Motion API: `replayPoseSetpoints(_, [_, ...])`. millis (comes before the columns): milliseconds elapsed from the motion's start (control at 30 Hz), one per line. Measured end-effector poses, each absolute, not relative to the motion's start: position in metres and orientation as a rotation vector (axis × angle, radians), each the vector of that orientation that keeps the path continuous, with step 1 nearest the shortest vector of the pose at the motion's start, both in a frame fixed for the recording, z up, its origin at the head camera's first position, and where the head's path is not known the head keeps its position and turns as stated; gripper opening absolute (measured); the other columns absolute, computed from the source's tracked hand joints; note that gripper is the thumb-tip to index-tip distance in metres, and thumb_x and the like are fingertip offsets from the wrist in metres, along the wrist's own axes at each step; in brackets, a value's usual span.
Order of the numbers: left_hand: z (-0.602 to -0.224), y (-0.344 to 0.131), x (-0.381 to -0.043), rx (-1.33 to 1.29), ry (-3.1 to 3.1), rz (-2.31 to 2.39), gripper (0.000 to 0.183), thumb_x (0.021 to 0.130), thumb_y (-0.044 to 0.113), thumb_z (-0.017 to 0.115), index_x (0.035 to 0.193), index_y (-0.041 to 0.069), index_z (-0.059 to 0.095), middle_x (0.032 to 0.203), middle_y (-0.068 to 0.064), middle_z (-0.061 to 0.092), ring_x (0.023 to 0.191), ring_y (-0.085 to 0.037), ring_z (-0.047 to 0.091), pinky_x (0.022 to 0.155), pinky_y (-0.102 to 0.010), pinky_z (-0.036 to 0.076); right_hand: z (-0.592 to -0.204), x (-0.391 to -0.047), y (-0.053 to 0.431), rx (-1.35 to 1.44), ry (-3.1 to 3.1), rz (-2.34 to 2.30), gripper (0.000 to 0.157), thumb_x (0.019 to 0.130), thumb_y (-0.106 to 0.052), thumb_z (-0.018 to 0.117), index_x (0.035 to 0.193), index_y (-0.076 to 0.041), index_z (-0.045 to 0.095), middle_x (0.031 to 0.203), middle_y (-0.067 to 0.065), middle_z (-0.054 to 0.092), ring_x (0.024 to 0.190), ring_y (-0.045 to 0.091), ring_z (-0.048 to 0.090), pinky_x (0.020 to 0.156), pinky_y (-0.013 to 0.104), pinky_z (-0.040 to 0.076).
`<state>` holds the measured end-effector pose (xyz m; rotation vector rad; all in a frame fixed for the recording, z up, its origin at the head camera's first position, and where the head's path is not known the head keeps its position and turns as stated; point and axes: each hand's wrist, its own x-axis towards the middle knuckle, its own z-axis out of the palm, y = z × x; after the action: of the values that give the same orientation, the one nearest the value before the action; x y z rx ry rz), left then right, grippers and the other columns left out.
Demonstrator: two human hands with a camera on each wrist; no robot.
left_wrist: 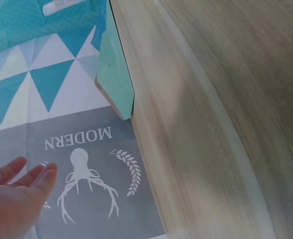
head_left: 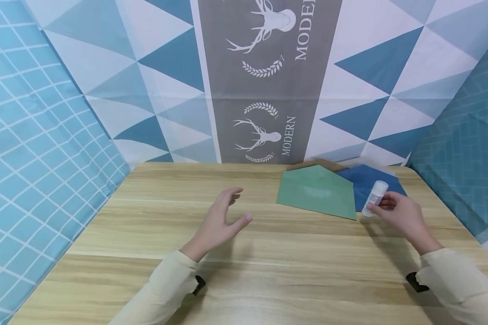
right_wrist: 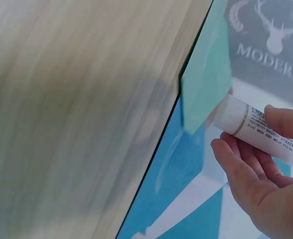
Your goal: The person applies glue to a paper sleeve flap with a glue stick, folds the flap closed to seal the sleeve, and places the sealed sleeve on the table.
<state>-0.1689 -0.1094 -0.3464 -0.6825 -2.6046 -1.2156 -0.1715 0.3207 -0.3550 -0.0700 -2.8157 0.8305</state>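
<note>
My right hand (head_left: 402,214) pinches a white glue stick (head_left: 375,198) between thumb and fingers, held upright with a slight tilt. It is over the table, close by the right edge of a green envelope (head_left: 315,189) with a pointed top. In the right wrist view the glue stick (right_wrist: 258,127) shows printed text and a cap end beside the fingers. A blue envelope (head_left: 363,180) lies partly under the green one, overlapped by the glue stick in the head view. My left hand (head_left: 219,223) hovers over the table, fingers relaxed and holding nothing.
A brown piece (head_left: 315,163) sticks out behind the envelopes at the table's back edge. The wooden table (head_left: 268,271) meets a patterned cloth (head_left: 260,90) at the back. Blue checked cloth (head_left: 32,135) hangs on the left, teal cloth (head_left: 467,149) on the right.
</note>
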Motion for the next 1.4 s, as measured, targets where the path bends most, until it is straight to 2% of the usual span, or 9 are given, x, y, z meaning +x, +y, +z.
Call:
replayPoseSetpoints(67, [-0.346, -0.109, -0.168, -0.698, -2.596, -1.22, 0.066, 0.087, 0.035, 0.066, 0.142, 0.011, 0.039, 0.143, -0.008, 0.047, 0.132, -0.027, 0.048, 0.111, -0.043, 0.04, -0.354, -0.171, 0.312, -0.03, -2.807, 0.826, 0.047, 0.087, -0.031, 0.07, 0.109, 0.009, 0.061, 0.101, 0.03, 0.067, 0.089, 0.039, 0.066, 0.061, 0.028, 0.051])
replayPoseSetpoints(200, [-0.346, -0.108, -0.167, -0.71, -2.589, -1.235, 0.065, 0.087, 0.034, 0.066, 0.142, 0.011, 0.039, 0.143, -0.008, 0.047, 0.133, -0.026, 0.047, 0.111, -0.043, 0.039, -0.351, -0.167, 0.294, 0.028, -2.812, 0.795, 0.046, 0.086, -0.031, 0.071, 0.109, 0.007, 0.062, 0.101, 0.028, 0.068, 0.092, 0.04, 0.066, 0.068, 0.04, 0.053])
replayPoseSetpoints(300, [-0.347, -0.108, -0.167, -0.707, -2.584, -1.234, 0.065, 0.087, 0.033, 0.067, 0.142, 0.01, 0.04, 0.142, -0.008, 0.048, 0.132, -0.026, 0.047, 0.111, -0.043, 0.039, -0.347, -0.164, 0.28, 0.074, -2.801, 0.789, 0.044, 0.085, -0.029, 0.072, 0.109, 0.007, 0.062, 0.1, 0.027, 0.069, 0.091, 0.04, 0.066, 0.069, 0.044, 0.054])
replayPoseSetpoints(467, [-0.346, -0.108, -0.165, -0.718, -2.56, -1.231, 0.065, 0.086, 0.032, 0.068, 0.14, 0.006, 0.042, 0.141, -0.009, 0.05, 0.131, -0.026, 0.048, 0.111, -0.042, 0.04, -0.343, -0.159, 0.258, 0.148, -2.788, 0.851, 0.038, 0.083, -0.02, 0.074, 0.11, 0.006, 0.063, 0.102, 0.027, 0.069, 0.091, 0.039, 0.069, 0.073, 0.046, 0.058])
replayPoseSetpoints(700, [-0.345, -0.106, -0.164, -0.722, -2.547, -1.236, 0.064, 0.085, 0.03, 0.069, 0.139, 0.006, 0.043, 0.14, -0.011, 0.051, 0.129, -0.026, 0.05, 0.109, -0.043, 0.041, -0.339, -0.154, 0.231, 0.272, -2.787, 0.919, 0.032, 0.083, -0.012, 0.073, 0.11, 0.002, 0.065, 0.105, 0.022, 0.068, 0.096, 0.036, 0.067, 0.081, 0.048, 0.057])
replayPoseSetpoints(867, [-0.345, -0.105, -0.163, -0.721, -2.555, -1.227, 0.065, 0.086, 0.031, 0.069, 0.139, 0.006, 0.043, 0.14, -0.012, 0.05, 0.13, -0.027, 0.049, 0.11, -0.043, 0.04, -0.334, -0.151, 0.216, 0.353, -2.771, 0.904, 0.031, 0.082, -0.01, 0.073, 0.11, 0.002, 0.066, 0.104, 0.02, 0.069, 0.093, 0.033, 0.068, 0.08, 0.048, 0.058])
replayPoseSetpoints(1133, [-0.34, -0.102, -0.163, -0.754, -2.531, -1.176, 0.064, 0.085, 0.03, 0.069, 0.139, 0.006, 0.043, 0.139, -0.011, 0.05, 0.128, -0.027, 0.049, 0.109, -0.044, 0.041, -0.322, -0.148, 0.194, 0.437, -2.756, 0.899, 0.026, 0.081, -0.011, 0.075, 0.105, -0.005, 0.069, 0.1, 0.012, 0.068, 0.089, 0.024, 0.067, 0.076, 0.044, 0.059])
replayPoseSetpoints(1400, [-0.338, -0.099, -0.163, -0.808, -2.503, -1.151, 0.063, 0.085, 0.03, 0.069, 0.137, 0.005, 0.044, 0.138, -0.012, 0.052, 0.127, -0.027, 0.051, 0.108, -0.042, 0.043, -0.318, -0.141, 0.18, 0.584, -2.64, 0.78, 0.029, 0.073, -0.013, 0.083, 0.099, -0.009, 0.073, 0.095, 0.003, 0.068, 0.079, 0.012, 0.062, 0.064, 0.023, 0.055])
